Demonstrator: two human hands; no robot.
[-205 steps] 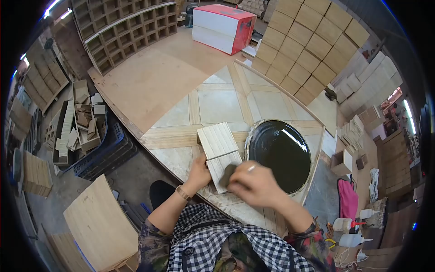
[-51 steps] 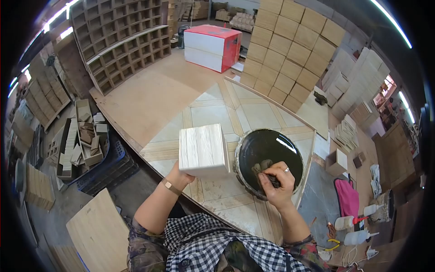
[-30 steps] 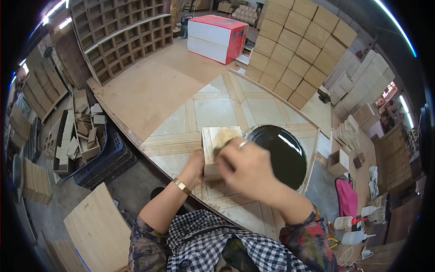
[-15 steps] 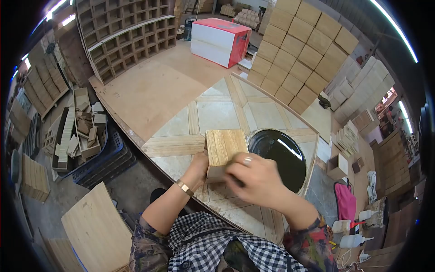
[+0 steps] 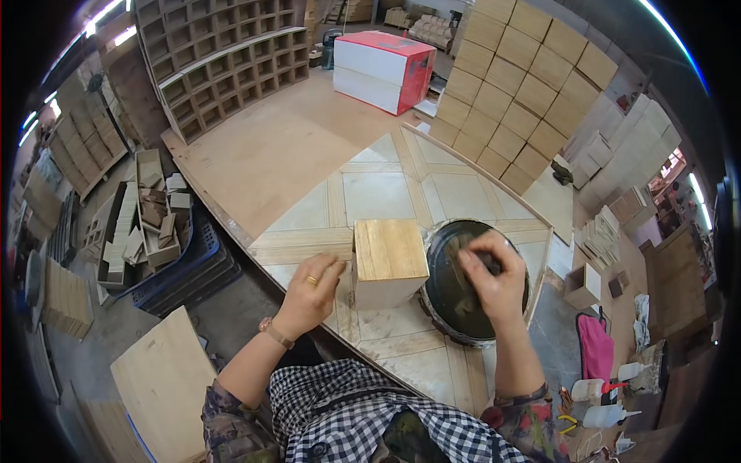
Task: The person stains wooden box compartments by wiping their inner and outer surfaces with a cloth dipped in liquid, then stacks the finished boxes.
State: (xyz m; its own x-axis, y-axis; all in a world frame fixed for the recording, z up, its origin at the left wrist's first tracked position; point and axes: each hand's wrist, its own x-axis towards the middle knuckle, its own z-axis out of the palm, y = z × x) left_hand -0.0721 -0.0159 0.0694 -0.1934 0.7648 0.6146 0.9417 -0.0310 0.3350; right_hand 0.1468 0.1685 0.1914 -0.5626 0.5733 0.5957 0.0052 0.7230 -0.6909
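Note:
A wooden box (image 5: 390, 251) with a yellowish grained top stands on the tiled-pattern board in front of me. My left hand (image 5: 312, 293) is just left of it, fingers curled together with nothing visible in them. Beside the box on the right sits a round basin (image 5: 429, 302) of dark liquid. Over this liquid is my right hand (image 5: 495, 279), slightly blurred, its fingers pinched together. Whatever they hold, if anything, I cannot make out. A pale brownish streak shows in the liquid below the fingers.
Stacked wooden boxes (image 5: 509, 100) rise at the back right, with a red and white carton (image 5: 370, 77) left of them. A compartmented wooden rack (image 5: 231, 69) stands at the back left. Blue crates (image 5: 174, 278) of wood scraps are on the left; glue bottles (image 5: 606, 415) lie at right.
My right hand has moved from the box's front edge to above the basin. My left hand has come off the box's left side, and the liquid's surface now looks disturbed.

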